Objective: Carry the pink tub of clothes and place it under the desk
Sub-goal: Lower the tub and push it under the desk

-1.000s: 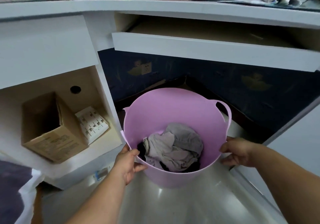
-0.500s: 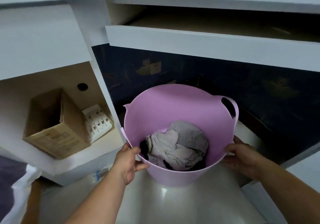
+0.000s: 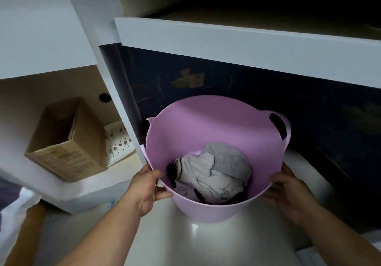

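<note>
The pink tub is round with two loop handles and holds crumpled grey, white and black clothes. It sits on the pale floor at the mouth of the dark opening under the white desk. My left hand grips the tub's near left rim, thumb inside. My right hand holds the near right side of the rim from outside. The tub's far side reaches under the pulled-out desk drawer.
A white upright panel stands just left of the tub. Left of it, a low shelf holds an open cardboard box and a white patterned box. A wall socket sits on the dark back wall.
The view has dropped lower and closer to the desk opening. The tub has shifted a little forward toward the opening, both hands still on its rim.
</note>
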